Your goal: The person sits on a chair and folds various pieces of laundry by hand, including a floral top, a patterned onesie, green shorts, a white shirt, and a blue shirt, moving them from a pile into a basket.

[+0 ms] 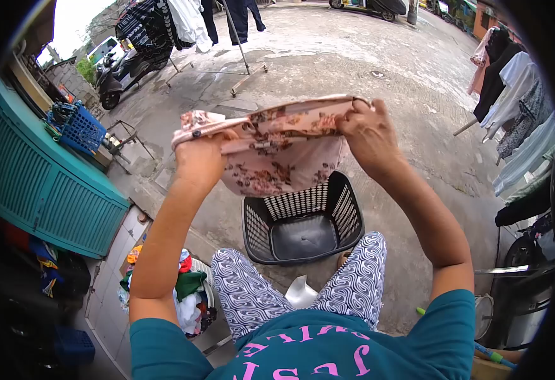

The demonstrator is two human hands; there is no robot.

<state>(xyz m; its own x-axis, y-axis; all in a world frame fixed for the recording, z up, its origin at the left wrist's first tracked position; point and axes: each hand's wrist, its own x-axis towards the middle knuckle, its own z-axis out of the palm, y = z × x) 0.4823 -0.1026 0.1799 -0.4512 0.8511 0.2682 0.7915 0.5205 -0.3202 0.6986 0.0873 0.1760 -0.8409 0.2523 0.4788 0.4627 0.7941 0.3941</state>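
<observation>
A pink floral garment [280, 168] is stretched between my two hands, held up in front of me above the ground. My left hand [200, 155] is closed around its left end, where some of the cloth bunches up over the fist. At the other end, my right hand [369, 130] grips the top edge with bent fingers. The lower part of the cloth hangs down and covers the far rim of a black plastic laundry basket [302, 237]. That basket stands on the concrete just beyond my knees, and its visible floor is bare.
Mixed clothes [192, 294] lie piled beside my left leg. A blue basket [82, 128] hangs near the teal louvred shutters [75, 209]. Laundry [519, 82] hangs along the right side, and more clothes [192, 22] hang on a rack ahead, near a parked scooter [122, 79].
</observation>
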